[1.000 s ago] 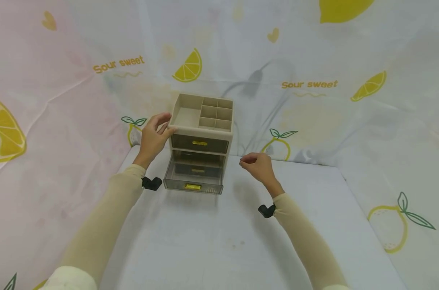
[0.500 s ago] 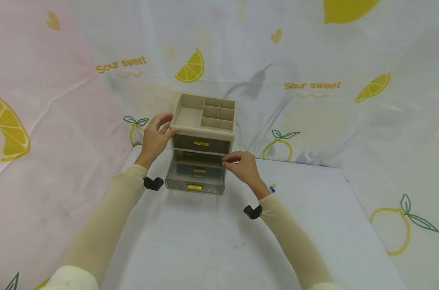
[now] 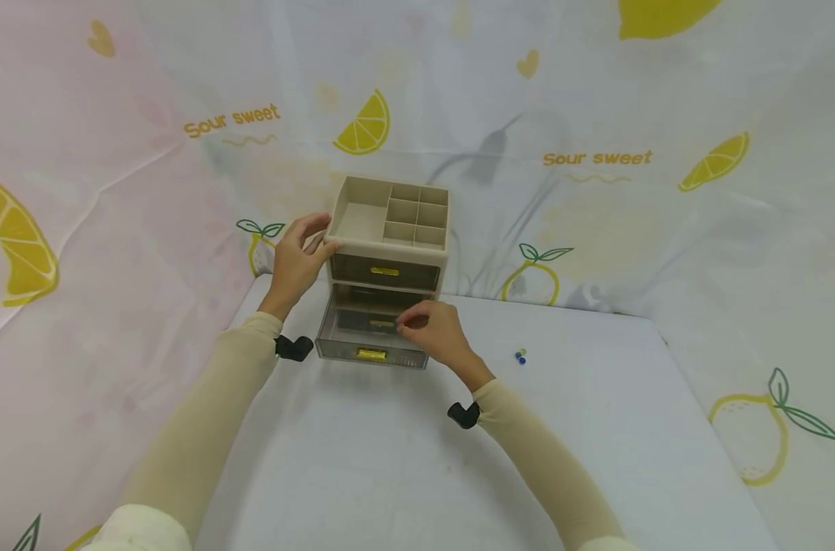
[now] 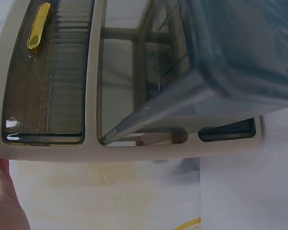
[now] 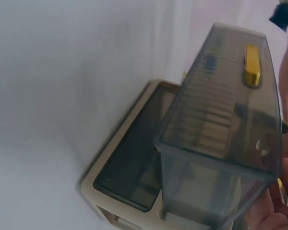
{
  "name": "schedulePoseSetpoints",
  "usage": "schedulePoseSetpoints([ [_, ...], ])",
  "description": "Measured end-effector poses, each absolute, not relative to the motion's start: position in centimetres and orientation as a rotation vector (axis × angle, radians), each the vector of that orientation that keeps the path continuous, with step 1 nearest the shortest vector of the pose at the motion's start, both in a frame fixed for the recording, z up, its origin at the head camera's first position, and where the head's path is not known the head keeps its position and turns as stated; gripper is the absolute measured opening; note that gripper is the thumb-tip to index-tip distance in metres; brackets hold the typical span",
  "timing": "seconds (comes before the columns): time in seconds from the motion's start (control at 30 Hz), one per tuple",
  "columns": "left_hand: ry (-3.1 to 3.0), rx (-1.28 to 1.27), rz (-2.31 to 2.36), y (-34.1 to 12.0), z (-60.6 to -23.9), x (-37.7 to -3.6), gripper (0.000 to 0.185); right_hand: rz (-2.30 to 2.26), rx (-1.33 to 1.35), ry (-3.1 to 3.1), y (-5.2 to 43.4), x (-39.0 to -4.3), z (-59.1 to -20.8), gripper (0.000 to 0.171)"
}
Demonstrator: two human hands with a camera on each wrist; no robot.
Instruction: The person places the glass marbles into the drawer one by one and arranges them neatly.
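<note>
A beige desktop drawer organizer (image 3: 389,249) stands against the back of the table, its middle drawer (image 3: 334,348) pulled out. This drawer is smoky and see-through, with a gold handle (image 3: 372,354). My left hand (image 3: 296,264) grips the organizer's upper left front corner, thumb at the front and fingers along the side. Above the right part of the pulled-out drawer is my right hand (image 3: 436,330), thumb and fingertips pinched together. Between them a small glassy marble (image 5: 263,147) shows dimly through the drawer front in the right wrist view. A blue spot also shows through that front.
Several small blue and yellow-green marbles (image 3: 521,357) lie on the white table (image 3: 596,398) to the right. The organizer's top has one large compartment and several small ones. A lemon-printed cloth (image 3: 596,229) hangs behind the table.
My right hand has moved left from beside the organizer to over the pulled-out drawer, uncovering the marbles on the table. The left hand keeps its grip on the corner.
</note>
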State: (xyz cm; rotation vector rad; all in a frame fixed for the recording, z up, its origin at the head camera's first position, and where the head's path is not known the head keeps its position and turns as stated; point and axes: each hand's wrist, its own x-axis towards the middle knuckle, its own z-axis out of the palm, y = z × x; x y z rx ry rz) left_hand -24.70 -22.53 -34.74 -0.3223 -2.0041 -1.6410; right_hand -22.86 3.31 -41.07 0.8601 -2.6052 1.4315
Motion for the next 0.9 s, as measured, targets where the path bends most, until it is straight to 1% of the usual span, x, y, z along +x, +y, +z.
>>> schedulePoseSetpoints([
  [0.17,-2.0,-0.321,-1.644,-22.6,-34.6,-24.7,0.049,1.389,0.945,-2.641,2.5,-22.6,-41.1,0.008],
  [0.43,-2.018,-0.305,-1.646,-22.6,-34.7,-24.6,0.05,1.279,1.005,-2.794,1.6,-22.6,-40.7,0.005],
  [0.7,-2.022,-0.308,-1.638,-22.6,-34.7,-24.6,0.05,1.121,1.11,-3.02,1.1,-23.9,-39.7,0.005],
  [0.9,-2.03,-0.295,-1.64,-22.5,-34.6,-24.4,0.05,0.957,1.169,-3.14,0.1,-24.6,-39.6,0.01],
])
